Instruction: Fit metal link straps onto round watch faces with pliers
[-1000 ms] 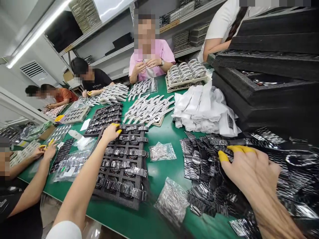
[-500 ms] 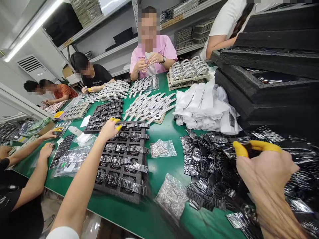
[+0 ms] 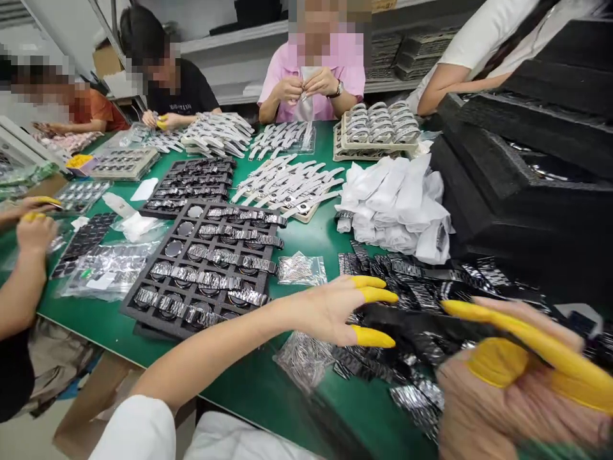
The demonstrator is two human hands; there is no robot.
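On the table [image 3: 330, 235], bags of pins [image 3: 301, 269] between watch tray [image 3: 161, 246], left, and metal bands [image 3: 416, 291], right.

Pink-shirted person [image 3: 352, 54] across green table [image 3: 313, 241]; white straps [image 3: 287, 182] between; cardboard box [image 3: 89, 402] below.

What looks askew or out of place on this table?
The tall stack of black foam trays at right looks uneven, its edges out of line. The shiny black metal watch bands beside it lie in a loose heap.
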